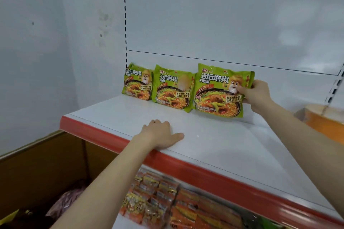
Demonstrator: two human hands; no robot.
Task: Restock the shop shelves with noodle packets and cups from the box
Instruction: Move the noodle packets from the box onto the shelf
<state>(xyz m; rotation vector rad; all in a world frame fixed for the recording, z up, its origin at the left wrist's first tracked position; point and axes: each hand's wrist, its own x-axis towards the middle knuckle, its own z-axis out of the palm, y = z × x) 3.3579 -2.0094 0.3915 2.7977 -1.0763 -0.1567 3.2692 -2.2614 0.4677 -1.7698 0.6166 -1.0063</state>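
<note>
1. The right hand (257, 95) pinched the right edge of the third green packet (217, 91), which stood at the centre of the frame just beside the two other packets (172, 87).
2. The left hand (160, 134) lay flat, fingers relaxed, on the shelf (232, 150).
3. In my judgement, the packet should be leaned back in line with the row before release, or it could slide forward.

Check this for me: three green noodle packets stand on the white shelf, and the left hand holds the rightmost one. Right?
Wrong hand. In the head view the right hand holds the rightmost packet; the left hand rests on the white shelf. The rest stands.
</note>
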